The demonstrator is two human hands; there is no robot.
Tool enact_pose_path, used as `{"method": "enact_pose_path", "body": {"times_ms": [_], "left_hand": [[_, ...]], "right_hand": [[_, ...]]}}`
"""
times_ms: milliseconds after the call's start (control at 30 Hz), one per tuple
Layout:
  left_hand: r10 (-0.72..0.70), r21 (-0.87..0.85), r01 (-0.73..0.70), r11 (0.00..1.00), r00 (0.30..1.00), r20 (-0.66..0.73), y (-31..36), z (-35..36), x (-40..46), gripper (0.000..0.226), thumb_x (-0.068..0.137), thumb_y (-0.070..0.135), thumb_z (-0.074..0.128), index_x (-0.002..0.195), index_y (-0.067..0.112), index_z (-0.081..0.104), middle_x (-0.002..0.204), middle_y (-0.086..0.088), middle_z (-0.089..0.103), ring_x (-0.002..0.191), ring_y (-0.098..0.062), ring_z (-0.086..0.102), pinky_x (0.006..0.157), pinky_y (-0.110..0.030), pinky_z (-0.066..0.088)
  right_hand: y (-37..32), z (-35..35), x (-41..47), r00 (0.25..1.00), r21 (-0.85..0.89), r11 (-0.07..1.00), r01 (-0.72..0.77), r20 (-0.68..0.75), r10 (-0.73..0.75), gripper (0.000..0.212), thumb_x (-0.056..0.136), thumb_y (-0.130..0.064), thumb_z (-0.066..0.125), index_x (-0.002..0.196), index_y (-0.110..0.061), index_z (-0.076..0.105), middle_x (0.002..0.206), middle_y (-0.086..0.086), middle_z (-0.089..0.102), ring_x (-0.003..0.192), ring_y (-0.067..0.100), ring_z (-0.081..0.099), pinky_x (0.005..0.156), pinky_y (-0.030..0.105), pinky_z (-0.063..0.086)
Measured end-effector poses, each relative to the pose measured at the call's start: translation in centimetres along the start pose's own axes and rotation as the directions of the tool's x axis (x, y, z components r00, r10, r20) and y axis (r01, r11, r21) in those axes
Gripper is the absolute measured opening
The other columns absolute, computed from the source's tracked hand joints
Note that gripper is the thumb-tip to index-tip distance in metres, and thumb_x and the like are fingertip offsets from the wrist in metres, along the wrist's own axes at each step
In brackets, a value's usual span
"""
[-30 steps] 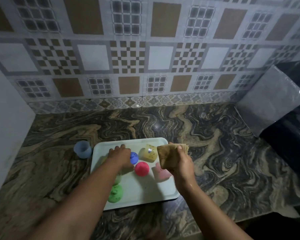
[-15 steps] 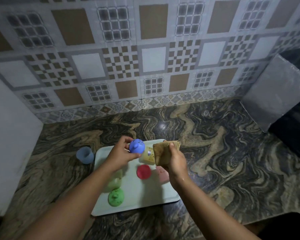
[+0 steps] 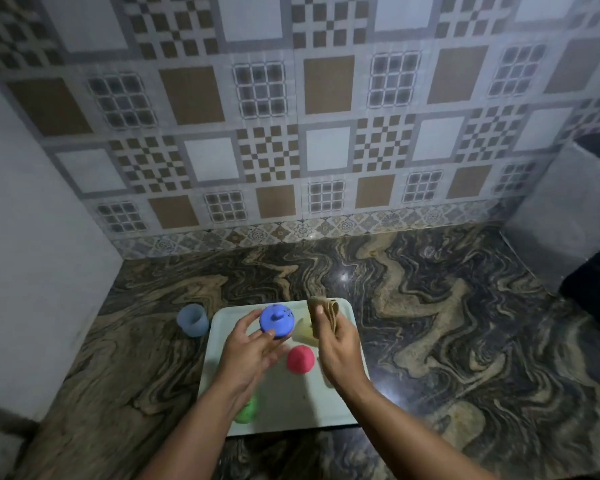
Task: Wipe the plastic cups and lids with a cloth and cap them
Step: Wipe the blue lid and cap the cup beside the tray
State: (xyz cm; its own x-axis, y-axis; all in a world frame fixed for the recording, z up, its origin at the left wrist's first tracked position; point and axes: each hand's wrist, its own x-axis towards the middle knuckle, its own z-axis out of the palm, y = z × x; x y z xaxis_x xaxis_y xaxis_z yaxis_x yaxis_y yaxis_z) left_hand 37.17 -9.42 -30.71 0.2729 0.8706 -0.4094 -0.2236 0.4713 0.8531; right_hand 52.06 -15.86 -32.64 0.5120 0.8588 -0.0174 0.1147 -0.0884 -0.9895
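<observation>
Hands: left grips blue knobbed lid, right clutches folded tan cloth

One head-worn wide-angle camera is looking forward and down at the worktop, with the tiled wall filling the upper frame (edges bending) and both forearms entering from the lower edge.

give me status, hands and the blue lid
Left hand grips blue lid above tray. Right hand grips folded cloth beside it, not touching. Nothing between them.
</observation>
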Motion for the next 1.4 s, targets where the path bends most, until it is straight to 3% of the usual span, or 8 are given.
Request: {"method": "enact_pose_path", "body": {"times_ms": [133,267,433,567,733,1033,1233,1400], "left_hand": [[-0.038,-0.041,0.041,0.998,0.997,0.067,0.3,1.1,-1.2,0.031,0.098,-0.009,0.05,0.121,0.003,0.064,0.099,-0.022,0.076,0.082,-0.027,0.074,0.074,-0.036,0.064],[-0.042,-0.073,0.052,0.996,0.99,0.136,1.1,0.8,-1.9,0.029,0.098,-0.008,0.051,0.124,0.001,0.061,0.105,-0.027,0.074,0.083,-0.028,0.077,0.086,-0.04,0.061],[-0.005,-0.056,0.014,0.998,0.988,0.156,2.5,0.8,-1.8,0.032,0.099,-0.006,0.048,0.127,0.003,0.062,0.109,-0.024,0.074,0.093,-0.028,0.076,0.086,-0.036,0.062],[-0.032,0.07,0.016,0.997,0.972,0.233,2.5,1.2,-2.9,0.031,0.1,-0.005,0.048,0.124,0.004,0.064,0.111,-0.023,0.074,0.098,-0.029,0.075,0.087,-0.037,0.062],[-0.04,0.037,0.034,0.999,0.987,0.156,2.7,0.4,-2.6,0.03,0.1,-0.008,0.045,0.12,0.0,0.066,0.105,-0.022,0.076,0.085,-0.024,0.077,0.078,-0.033,0.064],[0.008,-0.081,0.001,0.997,0.994,0.109,5.4,-1.8,-1.7,0.024,0.101,-0.004,0.047,0.114,0.003,0.066,0.096,-0.016,0.078,0.079,-0.02,0.077,0.076,-0.031,0.064],[0.052,-0.1,-0.046,0.994,0.997,0.056,6.2,-3.9,-1.7,0.021,0.1,-0.003,0.052,0.109,0.01,0.067,0.101,-0.016,0.077,0.082,-0.022,0.076,0.075,-0.032,0.064],[0.086,0.116,-0.088,0.989,0.996,0.018,4.8,-5.3,-1.1,0.023,0.1,0.001,0.055,0.118,0.012,0.065,0.103,-0.01,0.078,0.09,-0.022,0.074,0.08,-0.033,0.063]], "right_hand": [[1.5,0.3,-0.9,0.863,-0.339,0.798,0.497,0.283,-0.418,0.056,0.103,-0.026,0.045,0.157,-0.016,0.05,0.164,0.0,0.047,0.155,0.003,0.035,0.129,0.025,0.025],[-0.7,-0.9,0.5,0.958,-0.309,0.912,0.269,0.179,-0.222,0.031,0.106,-0.044,0.04,0.12,-0.043,0.069,0.109,-0.023,0.075,0.105,-0.002,0.068,0.096,0.039,0.054],[1.3,-1.3,-1.8,0.777,-0.455,0.631,0.628,0.319,-0.543,0.062,0.098,-0.022,0.048,0.16,-0.012,0.045,0.168,0.003,0.042,0.155,0.015,0.039,0.126,0.033,0.033],[0.5,-0.9,-1.3,0.909,-0.364,0.834,0.415,0.196,-0.367,0.055,0.106,-0.034,0.041,0.159,-0.018,0.048,0.165,-0.004,0.046,0.152,0.006,0.041,0.124,0.039,0.038],[1.4,-1.3,-2.9,0.762,-0.588,0.492,0.642,0.423,-0.49,0.064,0.101,-0.033,0.044,0.162,-0.013,0.041,0.171,0.003,0.036,0.155,0.022,0.04,0.12,0.045,0.044],[-0.1,-1.1,-2.5,0.717,-0.618,0.367,0.695,0.564,-0.409,0.063,0.101,-0.038,0.041,0.162,-0.024,0.04,0.171,-0.004,0.036,0.155,0.019,0.04,0.121,0.039,0.039],[-0.3,-2.3,-0.4,0.942,-0.538,0.804,0.253,0.328,-0.077,0.017,0.107,-0.028,0.053,0.099,-0.026,0.067,0.086,-0.006,0.074,0.076,0.006,0.067,0.072,0.038,0.055],[-3.1,0.6,1.5,0.964,-0.281,0.932,0.227,0.204,-0.173,0.032,0.105,-0.031,0.05,0.121,-0.018,0.075,0.106,0.004,0.079,0.101,0.021,0.075,0.095,0.048,0.06]]}}
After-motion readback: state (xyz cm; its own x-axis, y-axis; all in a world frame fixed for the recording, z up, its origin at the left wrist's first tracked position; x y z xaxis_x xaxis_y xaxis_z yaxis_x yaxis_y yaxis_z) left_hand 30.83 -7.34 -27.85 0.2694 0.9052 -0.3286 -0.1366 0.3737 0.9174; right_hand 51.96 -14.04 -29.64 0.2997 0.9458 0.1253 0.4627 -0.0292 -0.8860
